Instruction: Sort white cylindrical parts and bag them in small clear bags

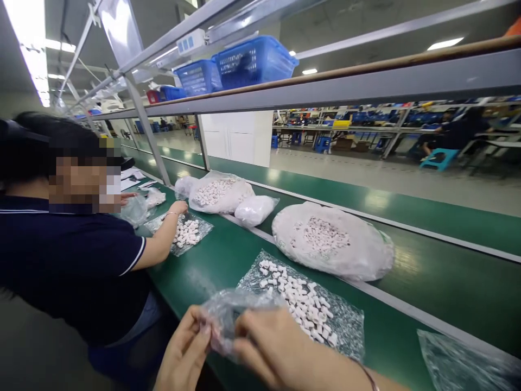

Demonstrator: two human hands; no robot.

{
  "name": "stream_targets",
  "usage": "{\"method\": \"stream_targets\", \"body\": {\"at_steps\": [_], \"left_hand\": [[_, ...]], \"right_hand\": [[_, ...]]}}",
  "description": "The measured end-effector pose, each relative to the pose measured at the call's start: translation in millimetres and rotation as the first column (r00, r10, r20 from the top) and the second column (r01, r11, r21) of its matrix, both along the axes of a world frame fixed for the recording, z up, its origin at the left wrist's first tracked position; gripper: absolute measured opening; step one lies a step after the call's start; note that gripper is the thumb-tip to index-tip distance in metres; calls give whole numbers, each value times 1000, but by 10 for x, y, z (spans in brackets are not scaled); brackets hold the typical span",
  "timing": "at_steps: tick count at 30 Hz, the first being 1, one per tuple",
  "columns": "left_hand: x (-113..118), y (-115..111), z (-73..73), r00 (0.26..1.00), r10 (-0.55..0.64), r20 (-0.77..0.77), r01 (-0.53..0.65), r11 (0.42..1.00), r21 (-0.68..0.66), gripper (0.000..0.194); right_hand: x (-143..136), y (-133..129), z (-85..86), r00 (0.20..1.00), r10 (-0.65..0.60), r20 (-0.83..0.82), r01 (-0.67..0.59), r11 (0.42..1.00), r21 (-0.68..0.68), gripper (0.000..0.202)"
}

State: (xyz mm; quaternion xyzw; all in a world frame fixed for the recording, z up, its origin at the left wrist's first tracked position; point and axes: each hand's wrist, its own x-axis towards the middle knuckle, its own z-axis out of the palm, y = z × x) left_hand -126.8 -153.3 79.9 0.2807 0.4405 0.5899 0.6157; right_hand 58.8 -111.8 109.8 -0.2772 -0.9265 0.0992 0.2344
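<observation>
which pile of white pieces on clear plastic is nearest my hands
The larger pile, beside your right hand; the smaller pile lies by the co-worker's arm.

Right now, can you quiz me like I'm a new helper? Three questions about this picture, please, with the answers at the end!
1. What is the left hand pinching?
A) a paper cup
B) a clear plastic bag
C) a pair of scissors

2. True or false: the white pieces nearest the hands lie on a clear plastic sheet.

3. Fill in the color: the two big baskets on the shelf are ____.

Key: 1. B; 2. true; 3. blue.
</observation>
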Motion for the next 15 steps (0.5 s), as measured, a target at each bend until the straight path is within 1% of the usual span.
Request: {"method": "stream_targets", "body": {"at_steps": [1, 2, 3, 4, 5, 6, 7, 8, 9, 10, 11, 12, 13, 14, 15], "left_hand": [[-3, 74, 25, 997, 47, 67, -49, 998, 28, 28], [3, 143, 48, 987, 91, 131, -99, 993, 59, 31], [19, 203, 71, 976, 121, 181, -139, 986, 93, 34], [46, 250, 93, 969, 132, 211, -162, 978, 132, 36], [84, 281, 117, 971, 113, 211, -150, 974, 169, 33], [131, 295, 140, 982, 74, 176, -109, 974, 199, 27], [184, 294, 164, 994, 39, 102, -62, 972, 229, 21], [238, 281, 186, 1000, 29, -3, -27, 965, 261, 18], [289, 258, 205, 991, 59, -123, -19, 954, 299, 18], [333, 230, 221, 964, 122, -235, -35, 938, 344, 18], [367, 202, 231, 924, 206, -323, -66, 916, 397, 17], [388, 175, 237, 879, 290, -378, -99, 887, 451, 16], [398, 154, 236, 842, 353, -409, -120, 861, 495, 14], [396, 141, 228, 811, 403, -424, -139, 837, 529, 13], [383, 137, 213, 780, 453, -432, -162, 812, 560, 11]], "right_hand": [[35, 59, 99, 998, -58, 4, 58, 997, -53, 29], [67, 120, 170, 996, -85, 32, 88, 993, -76, 29], [91, 184, 211, 993, -87, 74, 93, 993, -78, 29], [106, 249, 226, 990, -61, 125, 69, 995, -66, 27], [111, 314, 224, 984, -14, 178, 23, 999, -49, 22], [109, 378, 217, 974, 28, 223, -23, 999, -24, 17], [100, 439, 218, 965, 49, 256, -52, 999, 4, 13], [87, 494, 235, 960, 44, 275, -55, 998, 31, 9], [72, 539, 274, 964, 4, 265, -24, 997, 72, 7], [54, 571, 329, 974, -61, 219, 33, 991, 128, 10], [33, 590, 392, 981, -141, 133, 114, 975, 192, 19], [7, 595, 447, 979, -202, 17, 191, 948, 254, 30], [-24, 587, 479, 970, -222, -98, 242, 917, 316, 39], [-60, 569, 477, 963, -200, -182, 257, 888, 382, 45], [-98, 545, 435, 966, -151, -210, 230, 871, 434, 46]]}}
